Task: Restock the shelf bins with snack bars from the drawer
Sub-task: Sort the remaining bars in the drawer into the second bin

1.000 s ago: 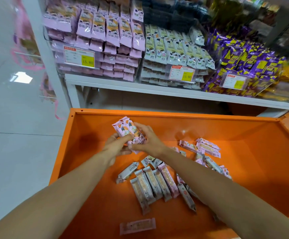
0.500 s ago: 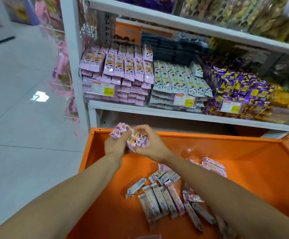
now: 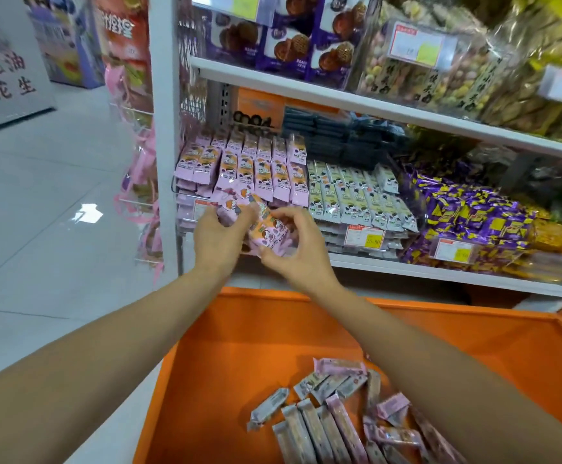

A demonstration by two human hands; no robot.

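Shelf [image 3: 406,266]: rows of packets stood in its bins, and the pink bin [image 3: 246,169] at the left end looked nearly full.
Drawer [image 3: 272,329]: it was open below the shelf, with loose bars [image 3: 323,426] on its orange floor.
Left hand [image 3: 216,241]: it curled round one end of a bundle of pink snack bars [image 3: 267,231].
Right hand [image 3: 301,251]: it pinched the bundle's other end, just in front of the pink bin.
Risk: slick wrappers could fan apart in the shared grip and fall into the drawer. Pushing them into a crowded bin might also tip its front row out.

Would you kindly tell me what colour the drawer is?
The drawer is orange; the head view shows it best.
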